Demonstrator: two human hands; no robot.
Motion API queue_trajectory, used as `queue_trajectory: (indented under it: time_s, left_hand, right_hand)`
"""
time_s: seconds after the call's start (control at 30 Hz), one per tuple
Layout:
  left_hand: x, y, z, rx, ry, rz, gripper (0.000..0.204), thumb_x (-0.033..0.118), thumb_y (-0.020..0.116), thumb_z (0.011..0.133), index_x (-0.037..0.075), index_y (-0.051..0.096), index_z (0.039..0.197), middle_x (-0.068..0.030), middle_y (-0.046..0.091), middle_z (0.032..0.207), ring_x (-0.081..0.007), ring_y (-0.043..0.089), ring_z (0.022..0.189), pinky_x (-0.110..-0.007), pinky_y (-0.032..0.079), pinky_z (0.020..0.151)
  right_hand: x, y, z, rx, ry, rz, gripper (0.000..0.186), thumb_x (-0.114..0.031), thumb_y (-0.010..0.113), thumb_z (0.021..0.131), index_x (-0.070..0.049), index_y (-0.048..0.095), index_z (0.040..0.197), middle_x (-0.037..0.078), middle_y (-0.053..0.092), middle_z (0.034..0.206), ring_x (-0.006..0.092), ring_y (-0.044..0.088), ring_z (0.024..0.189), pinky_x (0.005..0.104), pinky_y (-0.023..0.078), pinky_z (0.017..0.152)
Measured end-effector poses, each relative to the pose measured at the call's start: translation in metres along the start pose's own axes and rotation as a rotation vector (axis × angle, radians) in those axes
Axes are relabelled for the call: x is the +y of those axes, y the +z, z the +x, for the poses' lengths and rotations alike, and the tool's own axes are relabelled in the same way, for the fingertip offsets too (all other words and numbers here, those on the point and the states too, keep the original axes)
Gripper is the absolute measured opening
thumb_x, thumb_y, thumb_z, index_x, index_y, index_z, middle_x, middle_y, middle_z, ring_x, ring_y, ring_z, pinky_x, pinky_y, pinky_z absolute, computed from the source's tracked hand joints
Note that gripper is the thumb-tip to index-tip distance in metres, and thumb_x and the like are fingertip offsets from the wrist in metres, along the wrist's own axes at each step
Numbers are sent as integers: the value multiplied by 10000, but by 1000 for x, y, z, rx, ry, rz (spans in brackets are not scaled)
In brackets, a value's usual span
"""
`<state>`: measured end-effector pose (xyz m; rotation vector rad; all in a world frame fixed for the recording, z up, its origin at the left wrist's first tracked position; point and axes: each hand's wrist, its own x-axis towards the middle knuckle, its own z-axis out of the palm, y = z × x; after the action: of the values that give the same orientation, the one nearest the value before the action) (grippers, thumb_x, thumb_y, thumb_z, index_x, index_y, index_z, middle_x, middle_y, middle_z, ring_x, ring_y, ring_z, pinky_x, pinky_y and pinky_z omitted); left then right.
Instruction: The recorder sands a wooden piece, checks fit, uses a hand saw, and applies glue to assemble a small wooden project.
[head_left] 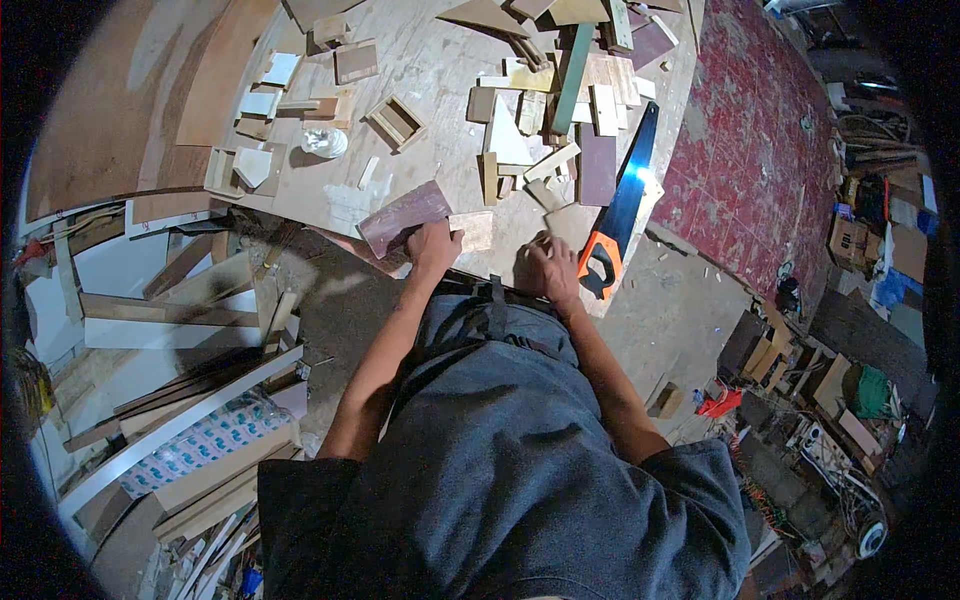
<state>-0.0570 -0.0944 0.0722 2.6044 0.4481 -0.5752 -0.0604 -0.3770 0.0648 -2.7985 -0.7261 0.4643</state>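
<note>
At the near edge of the wooden worktable, my left hand is closed on the near right edge of a maroon-faced board, which lies at a slant. A small pale wood block sits against that hand's thumb side. My right hand rests at the same table edge with its fingers bent in; what they hold, if anything, is hidden. Just beyond its fingertips lies a tan wood piece. To its right, a handsaw with an orange and black handle lies along the table.
Wood offcuts heap at the table's far right, with a green strip on top. Small open wooden boxes and a clear plastic container stand further left. Stacked boards fill the floor at left; clutter lies at right.
</note>
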Motion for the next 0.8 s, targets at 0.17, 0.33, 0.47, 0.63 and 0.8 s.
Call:
queue_trajectory:
  time_s: [0.17,0.33,0.47,0.63,0.8]
  left_hand:
    - [8,-17,-4,-30,18,-7,519,375,755,756,1,605,1083,-235,620,1070,-397,626,960,-498,503,782]
    - [23,-25,-13,87,350,74,895,211,856,614,43,404,1369,-120,439,1335,-289,421,1263,-457,355,1022]
    - [7,-2,-1,36,485,254,885,173,815,621,74,399,1396,-121,465,1344,-270,419,1282,-470,292,1075]
    - [14,-2,-4,-46,409,-12,854,243,812,621,73,431,1367,-100,499,1274,-275,442,1236,-476,294,1070]
    - [11,-1,-7,-20,410,-69,855,279,826,615,72,449,1354,-87,505,1257,-269,444,1223,-483,307,1059]
  right_hand:
    - [-2,-5,14,74,26,83,416,-195,698,759,-205,629,1169,110,424,1383,339,418,1253,505,362,992]
    - [-2,-19,71,230,84,433,405,-81,655,763,-59,568,1158,171,592,1108,378,579,1041,438,491,831]
    - [-16,-30,129,316,73,497,433,-62,652,774,-62,545,1193,177,578,1144,395,595,995,452,503,812]
    - [-19,-25,151,116,173,258,514,-135,683,781,-80,498,1258,173,560,1190,408,611,959,474,515,786]
    - [-14,-26,150,139,160,289,479,-145,694,760,-79,512,1198,168,563,1120,413,608,951,482,515,767]
